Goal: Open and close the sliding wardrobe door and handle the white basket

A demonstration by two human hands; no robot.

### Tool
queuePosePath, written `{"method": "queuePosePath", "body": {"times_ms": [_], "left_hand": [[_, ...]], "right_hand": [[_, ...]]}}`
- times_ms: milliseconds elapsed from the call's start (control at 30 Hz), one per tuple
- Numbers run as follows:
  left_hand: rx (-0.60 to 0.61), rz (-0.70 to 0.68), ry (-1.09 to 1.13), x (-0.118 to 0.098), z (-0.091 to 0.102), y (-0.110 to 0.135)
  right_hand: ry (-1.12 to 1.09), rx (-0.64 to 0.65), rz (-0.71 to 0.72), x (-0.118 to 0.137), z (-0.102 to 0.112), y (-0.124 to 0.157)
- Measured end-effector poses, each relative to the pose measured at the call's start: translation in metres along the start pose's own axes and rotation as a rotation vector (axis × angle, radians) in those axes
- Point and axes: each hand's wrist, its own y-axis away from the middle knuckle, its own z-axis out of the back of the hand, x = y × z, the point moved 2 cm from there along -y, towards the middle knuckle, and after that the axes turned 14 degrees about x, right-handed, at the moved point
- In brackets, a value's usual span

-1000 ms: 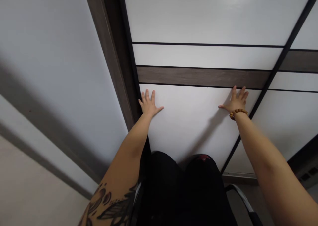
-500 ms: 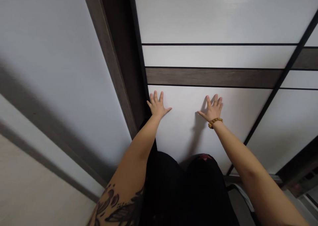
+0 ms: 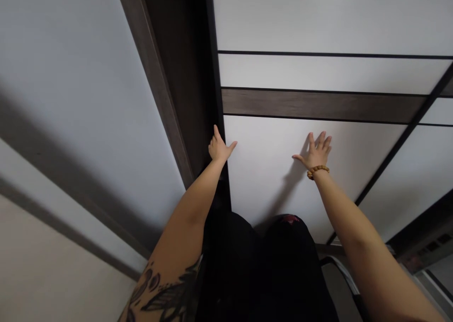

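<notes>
A white sliding wardrobe door (image 3: 269, 171) with thin black strips and a grey-brown wood-look band (image 3: 311, 103) stands in front of me. My left hand (image 3: 218, 147) is at the door's black left edge, thumb on the white face, index finger pointing up along the edge. Its other fingers bend round the edge, their tips hidden. My right hand (image 3: 316, 153), with a brown beaded bracelet (image 3: 317, 171) at the wrist, lies on the white lower panel with fingers spread. A dark gap (image 3: 180, 72) shows left of the door.
A wood-look frame post (image 3: 159, 86) and a pale panel (image 3: 88, 77) rise on the left. My knees in black trousers (image 3: 262, 265) come close to the door. Another white door panel (image 3: 392, 185) continues at right, and a chair-like dark-edged object (image 3: 338, 284) stands low down.
The door has slid right and the dark gap is wider. My right hand went right with it. My left hand went from spread flat on the panel to curled at the edge.
</notes>
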Motion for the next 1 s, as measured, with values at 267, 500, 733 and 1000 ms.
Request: {"method": "queuePosePath", "body": {"times_ms": [267, 500, 733, 1000], "left_hand": [[0.153, 0.007, 0.001, -0.005, -0.003, -0.001], [0.178, -0.033, 0.001, -0.007, -0.007, -0.009], [0.213, -0.086, 0.065, -0.004, -0.012, -0.024], [0.270, -0.314, 0.274, 0.020, -0.047, -0.045]], "right_hand": [[-0.047, -0.003, -0.123, 0.002, 0.006, 0.017], [-0.040, 0.028, 0.133, 0.096, 0.003, 0.042], [-0.113, 0.184, 0.311, 0.236, -0.001, 0.038], [-0.190, 0.145, 0.069, 0.286, -0.029, 0.029]]}}
